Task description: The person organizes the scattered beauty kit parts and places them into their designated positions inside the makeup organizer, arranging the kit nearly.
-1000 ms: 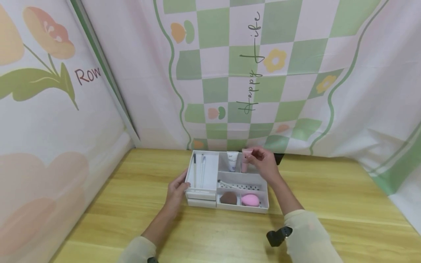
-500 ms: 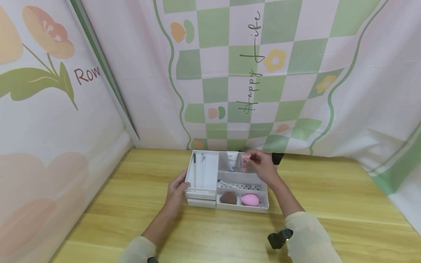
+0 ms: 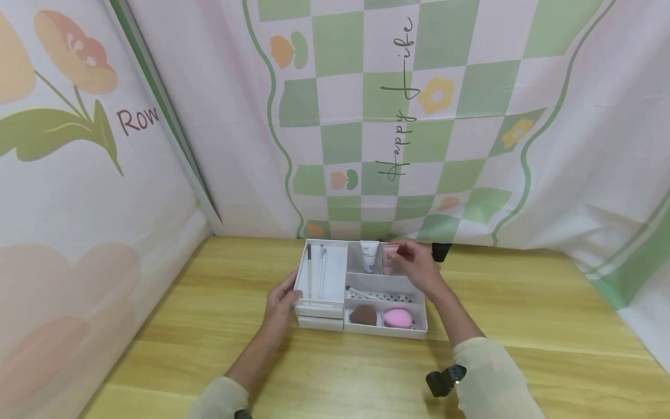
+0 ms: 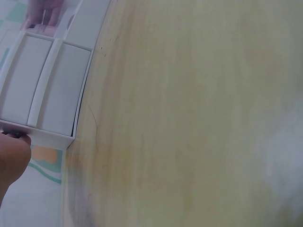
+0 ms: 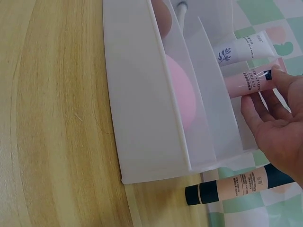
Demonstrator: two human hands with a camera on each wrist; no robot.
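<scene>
My left hand point(image 3: 280, 299) grips the left side of a white makeup organizer point(image 3: 384, 333), thumb at its rim. At the back right corner, my right hand point(image 3: 419, 267) pinches the top end of a pink cream tube point(image 5: 251, 80), whose lower part sits inside a rear compartment. Beside it a white tube point(image 3: 369, 256) stands upright. Makeup brushes point(image 3: 309, 270) lie in the left tray. Front compartments hold a brown sponge point(image 3: 363, 315) and a pink makeup sponge point(image 3: 399, 318); another brush point(image 3: 361, 294) lies behind them.
Outside the organizer's right side is a beige tube with a dark cap point(image 5: 241, 184), partly behind my right hand. The wooden table point(image 3: 335, 378) meets a patterned curtain point(image 3: 340, 134) at the back and a printed panel point(image 3: 78, 221) on the left.
The pink tube has sunk lower into its compartment, and my right hand has shifted slightly right with it. My left hand stays on the organizer.
</scene>
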